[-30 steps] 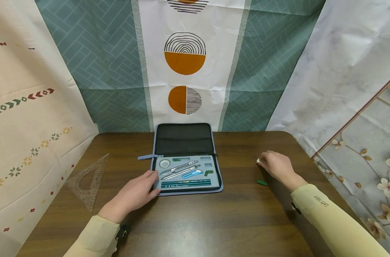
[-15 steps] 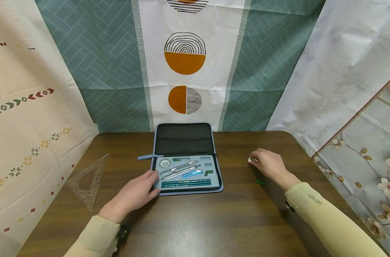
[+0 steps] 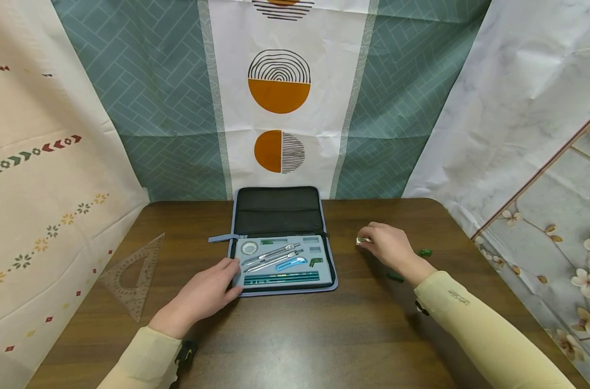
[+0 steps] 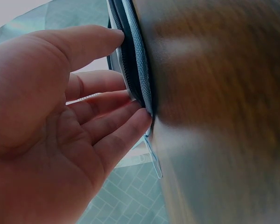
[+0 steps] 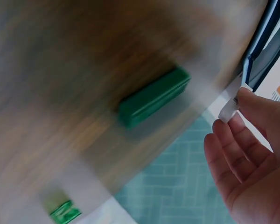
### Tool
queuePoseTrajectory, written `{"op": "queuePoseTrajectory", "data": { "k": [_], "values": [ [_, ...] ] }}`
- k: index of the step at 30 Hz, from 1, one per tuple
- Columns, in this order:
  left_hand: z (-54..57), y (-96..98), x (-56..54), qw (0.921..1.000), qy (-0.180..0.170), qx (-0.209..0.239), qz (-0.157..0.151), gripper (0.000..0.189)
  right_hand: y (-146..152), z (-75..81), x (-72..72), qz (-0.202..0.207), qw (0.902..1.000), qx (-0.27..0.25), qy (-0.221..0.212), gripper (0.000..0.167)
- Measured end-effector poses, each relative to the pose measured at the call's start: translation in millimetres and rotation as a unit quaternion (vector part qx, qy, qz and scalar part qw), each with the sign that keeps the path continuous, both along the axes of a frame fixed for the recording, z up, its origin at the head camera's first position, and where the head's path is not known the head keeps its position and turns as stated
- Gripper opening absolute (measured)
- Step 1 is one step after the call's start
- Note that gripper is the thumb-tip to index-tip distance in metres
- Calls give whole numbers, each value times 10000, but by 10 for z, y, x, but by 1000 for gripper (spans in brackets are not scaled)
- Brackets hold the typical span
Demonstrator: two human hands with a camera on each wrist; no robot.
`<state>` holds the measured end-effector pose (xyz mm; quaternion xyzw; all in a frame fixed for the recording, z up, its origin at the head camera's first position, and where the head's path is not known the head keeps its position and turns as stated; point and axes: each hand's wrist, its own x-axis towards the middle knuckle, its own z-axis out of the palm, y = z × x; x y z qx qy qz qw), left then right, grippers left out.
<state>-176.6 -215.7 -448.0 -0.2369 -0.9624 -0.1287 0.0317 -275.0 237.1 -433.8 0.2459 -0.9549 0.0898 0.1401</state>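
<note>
My right hand (image 3: 388, 243) pinches a small whitish block (image 5: 228, 111) between thumb and fingertips, over the table to the right of the case. Its exact kind is unclear. My left hand (image 3: 208, 289) rests at the left front corner of an open zip case (image 3: 285, 292), thumb and fingertips touching its edge in the left wrist view. Set in the case's grey tray are dark green pencils (image 3: 281, 277), metal compasses (image 3: 274, 260), a blue utility knife (image 3: 291, 263) and a round white piece (image 3: 249, 248). Some slots at the tray's upper right show no piece.
A green oblong block (image 5: 154, 96) and a smaller green piece (image 3: 425, 252) lie on the brown table (image 3: 295, 340) near my right wrist. A clear set square (image 3: 135, 275) lies at the left. Patterned cloths (image 3: 178, 108) hang behind and beside the table.
My right hand has moved left toward the case with the whitish block. The smaller green piece has come into view behind my wrist. The left hand stays at the case.
</note>
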Motion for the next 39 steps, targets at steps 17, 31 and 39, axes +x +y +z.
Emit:
{"op": "queuePoseTrajectory", "data": {
  "k": [17,31,39],
  "values": [
    [7,-5,4,9999,-69,17,71,44,-508,26,-96,395,9992,-89,52,13],
    [0,-10,5,9999,-131,27,104,43,-835,26,-154,591,9982,50,-62,16],
    [0,-2,10,9998,-155,35,104,43,-967,5,-197,625,9978,177,-118,16]
  ]
}}
